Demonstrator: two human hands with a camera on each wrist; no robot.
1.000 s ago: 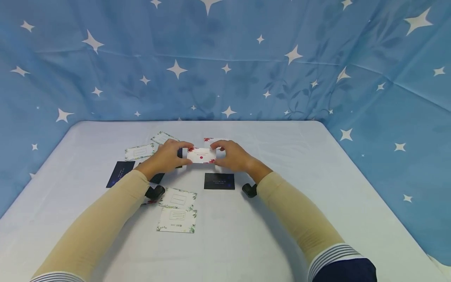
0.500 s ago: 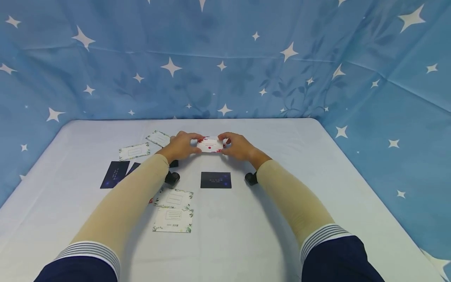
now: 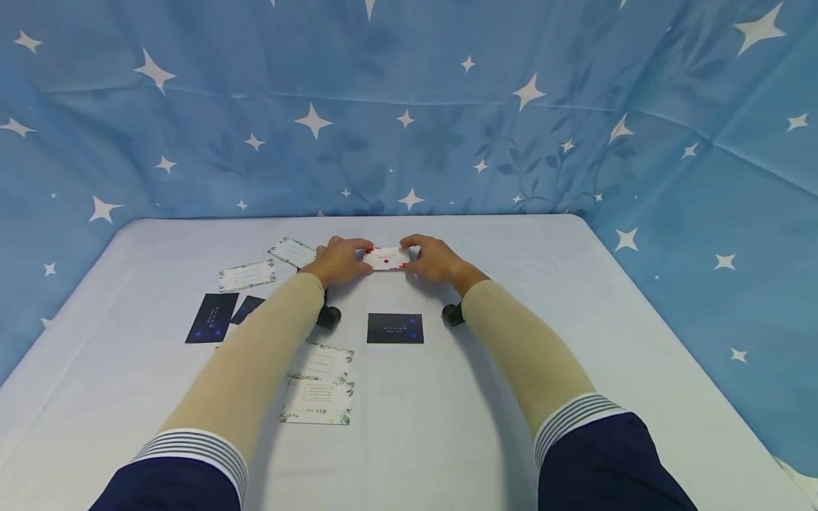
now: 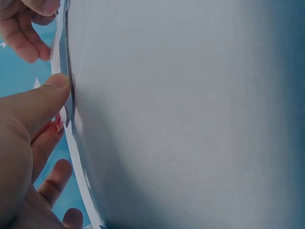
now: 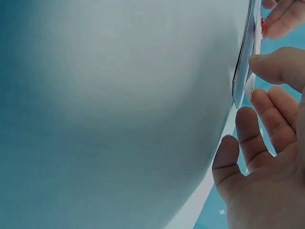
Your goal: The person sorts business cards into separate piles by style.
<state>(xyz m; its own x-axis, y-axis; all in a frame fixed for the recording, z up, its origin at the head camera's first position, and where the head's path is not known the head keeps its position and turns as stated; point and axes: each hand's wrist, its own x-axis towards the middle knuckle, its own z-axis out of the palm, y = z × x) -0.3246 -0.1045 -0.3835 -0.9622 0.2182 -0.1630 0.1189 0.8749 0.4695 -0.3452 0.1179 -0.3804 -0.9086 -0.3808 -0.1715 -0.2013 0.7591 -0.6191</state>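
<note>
A white card [image 3: 386, 259] printed with red flowers and a small red dot is at the far middle of the table in the head view. My left hand [image 3: 339, 261] pinches its left end between thumb and fingers. At the opposite end, my right hand [image 3: 436, 261] pinches the card the same way. Seen edge-on in the left wrist view, the card lies under the left thumb [image 4: 56, 88]; the right wrist view shows the right thumb [image 5: 269, 64] on its near face. A dark blue card [image 3: 395, 328] lies flat in front of the hands.
Two white cards with green leaves lie back left, one of them a leafy card [image 3: 248, 276]. Dark cards, including a dark blue card [image 3: 212, 318], lie left, partly behind my left sleeve. Nearer me is another leafy card [image 3: 317, 401]. A blue starry curtain [image 3: 409, 106] hangs behind the table.
Both hands have carried the red-flowered card away from me and slightly right, toward the table's far side, where another red-flowered card showed earlier. The other cards have stayed in place.
</note>
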